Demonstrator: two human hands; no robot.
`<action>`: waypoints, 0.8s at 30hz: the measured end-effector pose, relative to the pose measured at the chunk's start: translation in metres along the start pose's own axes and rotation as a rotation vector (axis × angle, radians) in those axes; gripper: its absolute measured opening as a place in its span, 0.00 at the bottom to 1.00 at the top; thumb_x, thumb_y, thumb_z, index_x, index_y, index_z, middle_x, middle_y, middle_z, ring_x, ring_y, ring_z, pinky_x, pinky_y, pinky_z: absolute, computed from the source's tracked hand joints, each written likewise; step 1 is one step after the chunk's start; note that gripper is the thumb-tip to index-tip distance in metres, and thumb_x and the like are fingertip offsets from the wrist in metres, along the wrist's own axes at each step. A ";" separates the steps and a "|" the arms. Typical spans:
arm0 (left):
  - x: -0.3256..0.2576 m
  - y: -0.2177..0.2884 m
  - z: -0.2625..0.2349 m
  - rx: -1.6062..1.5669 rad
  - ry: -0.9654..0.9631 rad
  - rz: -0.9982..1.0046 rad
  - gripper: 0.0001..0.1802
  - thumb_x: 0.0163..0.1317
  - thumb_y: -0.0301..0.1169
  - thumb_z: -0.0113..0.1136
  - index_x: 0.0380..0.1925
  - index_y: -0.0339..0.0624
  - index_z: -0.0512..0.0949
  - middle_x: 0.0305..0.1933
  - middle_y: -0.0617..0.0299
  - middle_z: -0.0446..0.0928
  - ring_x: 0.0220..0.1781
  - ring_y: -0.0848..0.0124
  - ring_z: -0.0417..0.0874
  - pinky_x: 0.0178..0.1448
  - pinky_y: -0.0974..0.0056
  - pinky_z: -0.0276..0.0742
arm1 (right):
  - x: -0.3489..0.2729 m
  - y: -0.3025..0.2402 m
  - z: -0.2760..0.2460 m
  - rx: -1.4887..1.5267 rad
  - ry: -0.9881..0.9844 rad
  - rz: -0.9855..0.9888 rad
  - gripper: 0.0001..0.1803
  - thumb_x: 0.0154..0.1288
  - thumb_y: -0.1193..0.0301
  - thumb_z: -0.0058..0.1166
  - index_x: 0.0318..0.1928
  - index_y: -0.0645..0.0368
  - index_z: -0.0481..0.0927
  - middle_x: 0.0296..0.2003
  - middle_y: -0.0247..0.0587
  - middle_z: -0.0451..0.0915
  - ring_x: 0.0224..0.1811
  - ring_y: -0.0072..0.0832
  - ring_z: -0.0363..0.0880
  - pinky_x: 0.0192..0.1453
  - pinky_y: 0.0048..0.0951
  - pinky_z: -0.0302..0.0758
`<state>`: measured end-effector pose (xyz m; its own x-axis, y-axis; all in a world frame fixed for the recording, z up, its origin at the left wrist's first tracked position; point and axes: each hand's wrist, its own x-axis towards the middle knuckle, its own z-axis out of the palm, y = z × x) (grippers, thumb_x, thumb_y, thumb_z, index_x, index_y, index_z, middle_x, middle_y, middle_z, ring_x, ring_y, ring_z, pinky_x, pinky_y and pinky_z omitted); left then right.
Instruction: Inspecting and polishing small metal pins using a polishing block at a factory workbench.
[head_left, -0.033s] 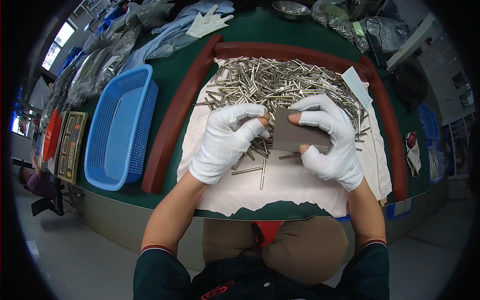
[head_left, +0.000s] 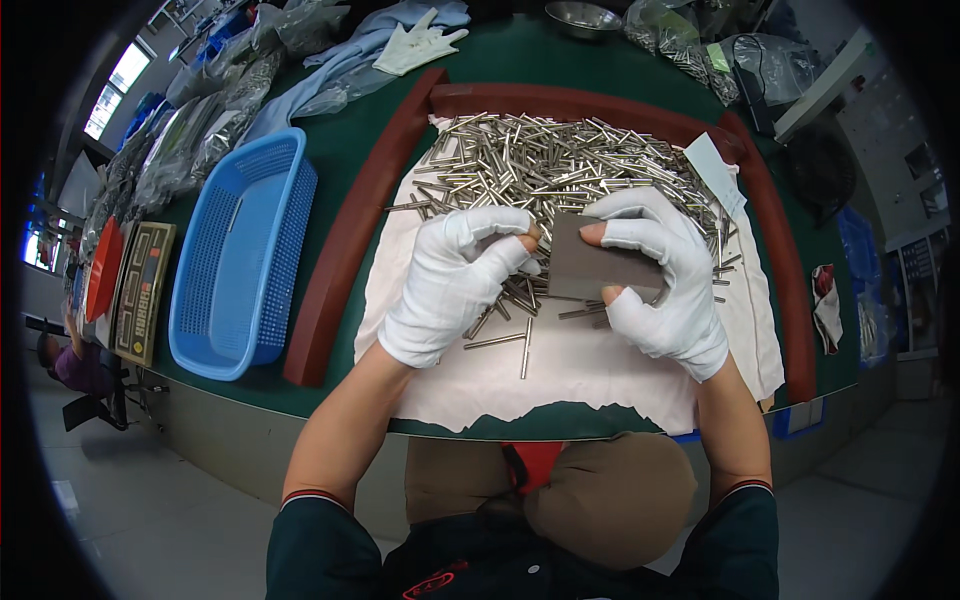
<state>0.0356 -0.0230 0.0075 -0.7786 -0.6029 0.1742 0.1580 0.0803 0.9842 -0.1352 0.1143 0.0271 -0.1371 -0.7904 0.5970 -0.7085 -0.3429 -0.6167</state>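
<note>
Hand Alignment: Block Edge to Left Fingertips

Head view (the only view).

1. Right grip. My white-gloved right hand [head_left: 665,285] is closed on a dark grey-brown, flat-faced rectangular block [head_left: 590,268]. My bare index fingertip bears on the upper part of its face and my bare thumb tip sits at its lower edge. My palm hides the block's right end, so its full length, and with it the long axis, cannot be confirmed.

2. Left grip. My white-gloved left hand [head_left: 445,285] forms a narrow pinch, thumb and index tips close together. I cannot tell whether a rod is held between them.

3. Governing relation. The block lies directly to the right of my left fingertips, its free left edge facing them. In the view a slight gap separates the two; depth across that gap cannot be judged.

4. Surrounding stock. A heap of slim silver metal rods [head_left: 520,160] lies beyond both hands, axes in mixed directions, on a pale pink cloth [head_left: 590,370]. Nearer my body, one loose silver rod [head_left: 526,350] points almost straight toward me; a second loose silver rod [head_left: 493,342] lies nearly crosswise beside it. My left hand is the nearer to both.
</note>
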 end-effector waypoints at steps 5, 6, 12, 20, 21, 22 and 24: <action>0.000 -0.002 0.001 -0.041 -0.012 0.023 0.09 0.64 0.19 0.58 0.43 0.32 0.80 0.37 0.59 0.83 0.35 0.75 0.84 0.38 0.73 0.79 | 0.000 0.002 0.002 -0.025 0.062 0.020 0.20 0.39 0.74 0.58 0.40 0.60 0.81 0.42 0.44 0.78 0.41 0.39 0.79 0.47 0.35 0.76; 0.000 -0.002 0.001 -0.006 -0.003 0.032 0.09 0.64 0.19 0.58 0.43 0.32 0.80 0.37 0.59 0.83 0.35 0.75 0.84 0.38 0.72 0.79 | 0.000 0.001 0.002 0.027 0.010 0.021 0.20 0.39 0.74 0.58 0.40 0.60 0.81 0.42 0.44 0.78 0.42 0.39 0.79 0.46 0.34 0.76; -0.001 0.000 0.001 0.022 -0.004 0.044 0.09 0.63 0.19 0.58 0.43 0.32 0.80 0.36 0.60 0.83 0.34 0.76 0.84 0.37 0.72 0.79 | -0.001 0.000 0.004 0.028 0.066 0.079 0.21 0.39 0.74 0.58 0.40 0.60 0.81 0.42 0.44 0.78 0.42 0.38 0.79 0.47 0.33 0.76; -0.001 0.000 0.001 0.055 0.001 0.036 0.08 0.63 0.19 0.58 0.42 0.32 0.81 0.35 0.61 0.83 0.34 0.77 0.83 0.37 0.73 0.79 | -0.002 0.002 0.003 -0.016 0.041 0.072 0.20 0.39 0.72 0.58 0.40 0.59 0.81 0.42 0.44 0.78 0.42 0.39 0.79 0.48 0.34 0.75; -0.001 -0.001 0.001 0.067 0.008 0.038 0.08 0.63 0.19 0.59 0.42 0.32 0.81 0.35 0.61 0.83 0.34 0.77 0.83 0.37 0.73 0.79 | -0.001 0.000 0.002 0.031 -0.016 0.071 0.21 0.39 0.72 0.58 0.40 0.59 0.81 0.43 0.44 0.78 0.42 0.39 0.79 0.49 0.34 0.75; -0.001 -0.001 0.001 0.079 0.014 0.040 0.08 0.63 0.19 0.59 0.42 0.32 0.81 0.35 0.61 0.83 0.34 0.77 0.83 0.37 0.73 0.79 | -0.001 -0.001 0.000 0.069 -0.040 0.047 0.21 0.39 0.73 0.58 0.40 0.60 0.82 0.43 0.44 0.78 0.43 0.38 0.79 0.49 0.33 0.75; -0.001 0.000 0.003 0.010 0.031 0.014 0.08 0.63 0.19 0.59 0.42 0.32 0.81 0.35 0.61 0.83 0.34 0.77 0.83 0.37 0.73 0.79 | 0.001 -0.002 -0.005 0.176 -0.007 0.097 0.21 0.39 0.74 0.57 0.40 0.61 0.82 0.42 0.45 0.78 0.43 0.37 0.79 0.49 0.32 0.75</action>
<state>0.0344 -0.0207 0.0072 -0.7573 -0.6257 0.1870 0.1624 0.0970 0.9820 -0.1377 0.1172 0.0313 -0.1930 -0.8274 0.5273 -0.5606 -0.3480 -0.7514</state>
